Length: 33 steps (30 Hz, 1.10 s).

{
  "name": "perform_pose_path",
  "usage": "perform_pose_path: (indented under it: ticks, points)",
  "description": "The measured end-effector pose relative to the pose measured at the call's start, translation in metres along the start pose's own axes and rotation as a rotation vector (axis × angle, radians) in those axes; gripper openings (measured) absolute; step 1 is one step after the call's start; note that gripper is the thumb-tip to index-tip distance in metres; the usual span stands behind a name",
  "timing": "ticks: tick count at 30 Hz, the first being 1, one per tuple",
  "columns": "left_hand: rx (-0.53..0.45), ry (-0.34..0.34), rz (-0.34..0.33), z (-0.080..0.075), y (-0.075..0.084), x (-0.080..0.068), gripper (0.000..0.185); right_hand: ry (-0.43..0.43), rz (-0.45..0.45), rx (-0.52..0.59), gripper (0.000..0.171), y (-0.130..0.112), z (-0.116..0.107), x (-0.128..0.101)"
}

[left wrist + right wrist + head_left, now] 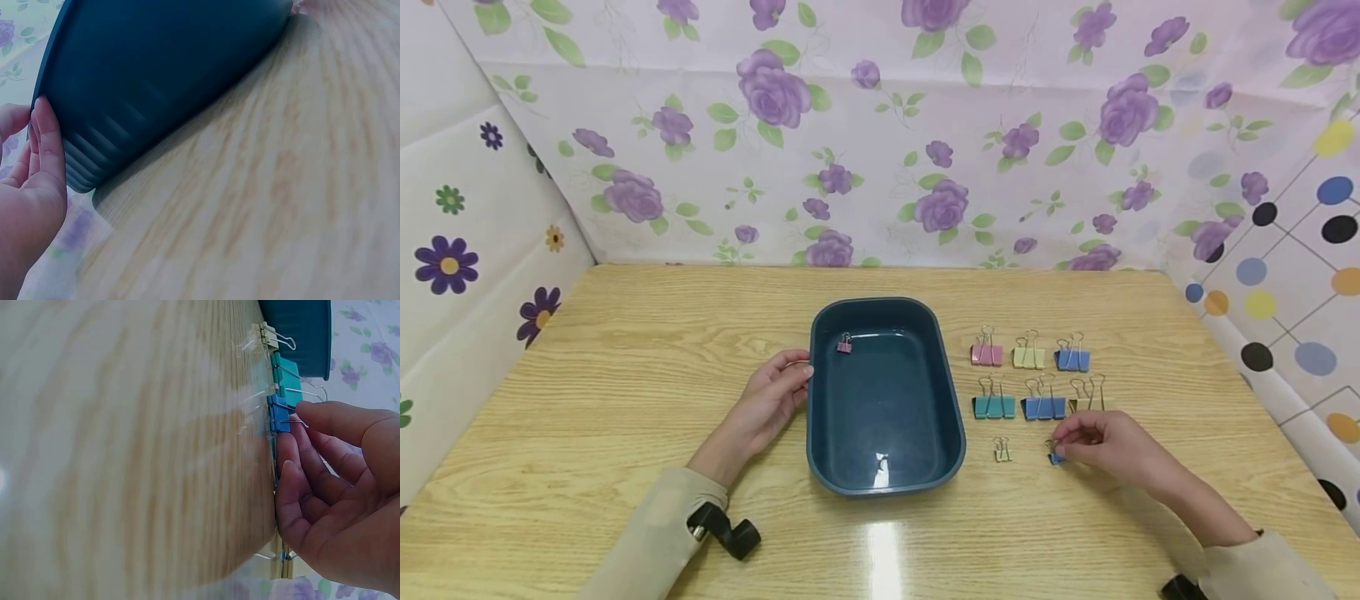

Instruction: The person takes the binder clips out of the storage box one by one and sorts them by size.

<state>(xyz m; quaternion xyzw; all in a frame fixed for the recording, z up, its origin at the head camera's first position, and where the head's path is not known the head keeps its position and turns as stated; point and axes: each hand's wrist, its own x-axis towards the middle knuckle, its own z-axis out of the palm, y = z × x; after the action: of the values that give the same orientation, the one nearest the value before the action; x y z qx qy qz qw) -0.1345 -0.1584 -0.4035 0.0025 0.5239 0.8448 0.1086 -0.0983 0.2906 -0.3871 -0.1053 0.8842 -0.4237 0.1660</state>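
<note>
A deep dark-blue tray [886, 492] stands on the table, with a small pink binder clip [845, 343] inside near its far left corner. My left hand [771, 404] is at the tray's left side; its fairly straight fingers [49, 140] touch the outer wall close to the rim. On the right, my right hand [1108, 446] pinches a small blue binder clip [279, 414] by its wire handles between thumb and fingers. This clip is low at the table, its body partly covered by the fingers in the head view. Left of it stands a small yellow binder clip [1002, 451].
Larger binder clips stand in two rows right of the tray: pink [987, 355], yellow [1028, 358] and blue [1072, 361] behind; teal [994, 407], blue [1043, 407] and a partly hidden one [1086, 403] in front. Flowered cloth [880, 167] backs the wooden table [662, 333].
</note>
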Motion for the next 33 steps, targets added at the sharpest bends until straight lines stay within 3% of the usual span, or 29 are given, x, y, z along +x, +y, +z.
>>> perform_pose_path:
  ticks: [7,16,21,33]
  points:
    - [-0.002,-0.005,0.008,0.000,-0.001,0.000,0.017,0.006,-0.037,-0.029,0.011,-0.003,-0.001,-0.002]
    - [-0.002,-0.007,0.000,0.001,-0.001,0.001,0.017,0.098,-0.085,-0.151,0.018,-0.022,-0.016,-0.007]
    - [-0.009,-0.005,0.003,0.000,-0.001,0.001,0.017,0.098,-0.133,-0.166,0.023,-0.052,-0.026,-0.003]
    - [-0.014,-0.007,0.008,0.000,0.000,0.000,0.017,0.153,-0.281,-0.129,0.030,-0.154,-0.038,0.029]
